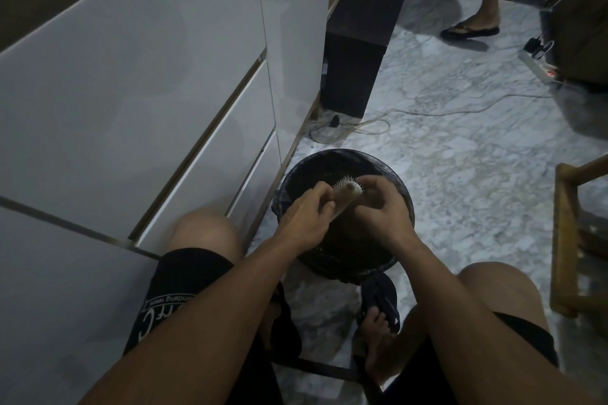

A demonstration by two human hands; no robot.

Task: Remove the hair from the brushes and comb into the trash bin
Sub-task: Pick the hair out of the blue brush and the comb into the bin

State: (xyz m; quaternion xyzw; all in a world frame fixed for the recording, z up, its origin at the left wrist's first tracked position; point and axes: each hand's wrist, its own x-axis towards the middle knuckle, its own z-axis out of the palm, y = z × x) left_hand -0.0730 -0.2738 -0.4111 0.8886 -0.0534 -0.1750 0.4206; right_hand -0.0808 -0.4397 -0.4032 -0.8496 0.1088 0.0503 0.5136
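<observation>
While the left hand (304, 219) wraps its fingers tight around the handle of one brush (343, 196), the right hand (381, 205) pinches at the bristle end with its fingertips pressed together. The brush is pale, with short white bristles facing up. Its long side runs from lower left to upper right, head pointing away. It hangs just above one round black trash bin (399, 181) on the marble floor (460, 148), between two bare knees.

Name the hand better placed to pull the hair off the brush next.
Right hand: its fingers sit at the bristle end of the brush over the trash bin, while the left hand is busy gripping the brush.
</observation>
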